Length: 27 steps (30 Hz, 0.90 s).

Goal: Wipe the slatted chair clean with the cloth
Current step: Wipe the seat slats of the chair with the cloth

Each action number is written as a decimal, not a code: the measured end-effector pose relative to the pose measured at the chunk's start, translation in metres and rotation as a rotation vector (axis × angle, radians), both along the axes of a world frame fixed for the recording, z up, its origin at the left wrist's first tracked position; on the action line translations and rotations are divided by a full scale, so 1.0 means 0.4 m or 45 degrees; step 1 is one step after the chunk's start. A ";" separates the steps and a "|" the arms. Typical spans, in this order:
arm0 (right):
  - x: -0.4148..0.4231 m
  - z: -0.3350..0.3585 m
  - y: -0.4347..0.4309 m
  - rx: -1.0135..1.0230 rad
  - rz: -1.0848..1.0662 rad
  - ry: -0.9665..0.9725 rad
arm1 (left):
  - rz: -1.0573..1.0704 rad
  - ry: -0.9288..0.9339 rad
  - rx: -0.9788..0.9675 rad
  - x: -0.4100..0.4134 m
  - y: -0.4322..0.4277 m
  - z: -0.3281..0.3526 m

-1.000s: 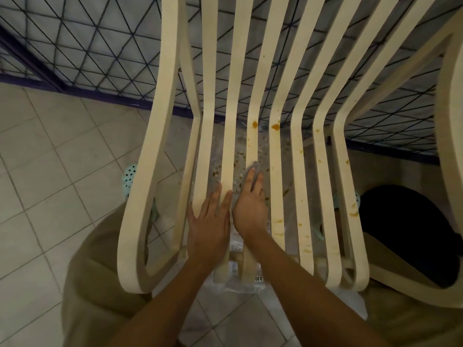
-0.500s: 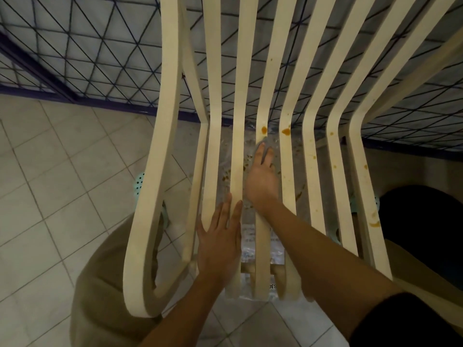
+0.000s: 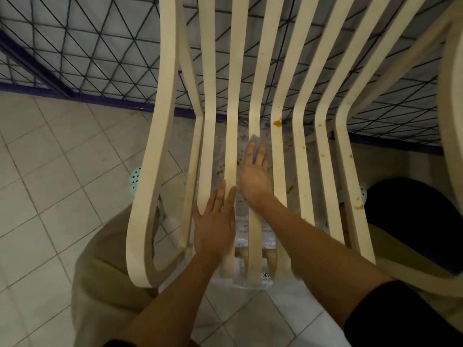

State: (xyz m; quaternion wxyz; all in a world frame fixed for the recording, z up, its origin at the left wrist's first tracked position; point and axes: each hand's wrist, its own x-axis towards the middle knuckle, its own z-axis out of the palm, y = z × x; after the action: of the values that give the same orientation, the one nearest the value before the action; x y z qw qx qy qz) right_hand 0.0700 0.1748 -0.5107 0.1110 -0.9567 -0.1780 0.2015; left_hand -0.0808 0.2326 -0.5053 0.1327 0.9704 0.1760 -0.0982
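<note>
The cream slatted chair point(image 3: 300, 156) fills the view, its slats running away from me and bending up into the back. Orange-brown stains dot the slats on the right, one large blot near the bend point(image 3: 277, 123). My right hand point(image 3: 255, 171) lies flat on a middle slat with straight fingers, pressing a grey cloth point(image 3: 256, 142) whose edge shows past the fingertips. My left hand point(image 3: 215, 226) rests flat on the slats to the left, near the seat's front edge, fingers straight.
Clear plastic sheeting point(image 3: 253, 279) with crumbs and splatter lies on the floor under the seat. A black mesh fence point(image 3: 100, 58) stands behind the chair. Beige floor tiles point(image 3: 50, 171) spread to the left. A dark round object point(image 3: 411, 221) sits at the right.
My right hand has slid the cloth forward along the middle slat toward the bend of the back. My left hand has stayed near the seat's front.
</note>
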 end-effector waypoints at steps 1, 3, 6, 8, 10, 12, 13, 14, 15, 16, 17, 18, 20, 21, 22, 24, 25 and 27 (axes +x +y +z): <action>-0.034 0.004 -0.013 0.003 -0.001 0.017 | 0.000 0.009 0.008 0.000 0.000 0.002; -0.106 0.008 -0.045 0.019 0.000 0.027 | -0.036 0.054 0.054 -0.003 -0.005 0.008; -0.194 0.003 -0.084 0.041 0.002 0.048 | -0.050 0.063 0.100 -0.003 -0.002 0.013; -0.239 0.003 -0.103 0.030 0.022 0.007 | -0.056 0.039 0.123 -0.004 0.000 0.012; -0.282 0.013 -0.117 0.034 0.056 -0.036 | -0.066 0.003 0.129 -0.006 0.000 0.011; -0.332 0.024 -0.135 0.065 0.122 -0.087 | -0.071 -0.014 0.116 -0.009 0.000 0.011; -0.359 0.028 -0.147 0.113 0.160 -0.135 | -0.063 -0.017 0.108 -0.010 -0.001 0.010; -0.382 0.034 -0.160 0.162 0.182 -0.174 | -0.053 -0.017 0.096 -0.010 0.001 0.010; -0.397 0.037 -0.173 0.199 0.186 -0.178 | -0.041 -0.020 0.069 -0.004 0.003 0.012; -0.406 0.040 -0.183 0.221 0.183 -0.159 | -0.033 -0.027 0.028 0.002 0.007 0.015; -0.410 0.037 -0.192 0.226 0.177 -0.147 | -0.035 -0.036 -0.010 0.009 0.011 0.018; -0.408 0.034 -0.198 0.216 0.181 -0.157 | -0.044 -0.038 -0.032 0.018 0.017 0.020; -0.399 0.026 -0.199 0.163 0.201 -0.187 | -0.087 -0.015 -0.057 0.037 0.034 0.027; -0.390 0.022 -0.192 0.144 0.210 -0.186 | -0.107 0.002 -0.070 0.048 0.044 0.027; -0.381 0.018 -0.184 0.130 0.220 -0.178 | -0.109 0.012 -0.085 0.058 0.053 0.028; -0.360 0.015 -0.167 0.118 0.209 -0.167 | -0.100 0.015 -0.091 0.075 0.064 0.023; -0.349 0.014 -0.160 0.121 0.189 -0.161 | -0.093 0.012 -0.067 0.080 0.065 0.017; -0.328 0.015 -0.150 0.137 0.147 -0.136 | -0.096 0.005 -0.005 0.087 0.061 0.006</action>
State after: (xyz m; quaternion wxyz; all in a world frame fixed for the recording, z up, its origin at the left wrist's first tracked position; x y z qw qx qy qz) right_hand -0.0612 0.1150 -0.5048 0.1410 -0.9469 -0.2490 0.1466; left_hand -0.0461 0.2571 -0.5030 0.1304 0.9759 0.1396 -0.1055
